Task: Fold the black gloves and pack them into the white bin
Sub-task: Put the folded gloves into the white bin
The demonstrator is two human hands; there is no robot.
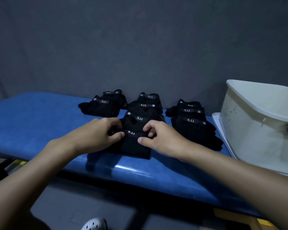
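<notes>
Glove (133,146), front of bench (32,120): I log left hand (96,133) and right hand (160,138) both pinching its strap end. Piles (189,120) behind; bin (249,123) at right.

left hand (99,134), right hand (160,138), fingers (147,127) curled, pinching

Dim, bluish light; edges bowed, perhaps slightly blurred.

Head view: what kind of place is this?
Probably a packing station indoors: a blue padded bench against a plain grey wall, piles of labelled black gloves on it, and a white bin at its right end.
</notes>
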